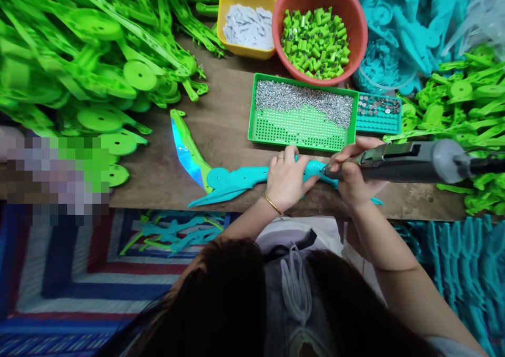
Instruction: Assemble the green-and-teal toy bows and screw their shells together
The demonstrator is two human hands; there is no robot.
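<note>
A turquoise plastic toy weapon [246, 177] lies flat along the front of the wooden table, its curved lime-green end with a shiny blue blade [185, 149] pointing left. My left hand [287, 178] is wrapped over its middle and presses it down. My right hand [352, 172] grips a dark electric screwdriver [398, 162], held almost level with its cable running off to the right. The screwdriver's tip meets the turquoise part just right of my left hand; any screw there is too small to make out.
Behind stand a green basket of screws [302, 128], a turquoise tray of small metal discs [379, 112], a red bowl of green pieces [319, 41] and a yellow tub [246, 28]. Lime-green parts [98, 72] heap at left; turquoise parts [418, 20] at back right. A blurred patch covers the left edge.
</note>
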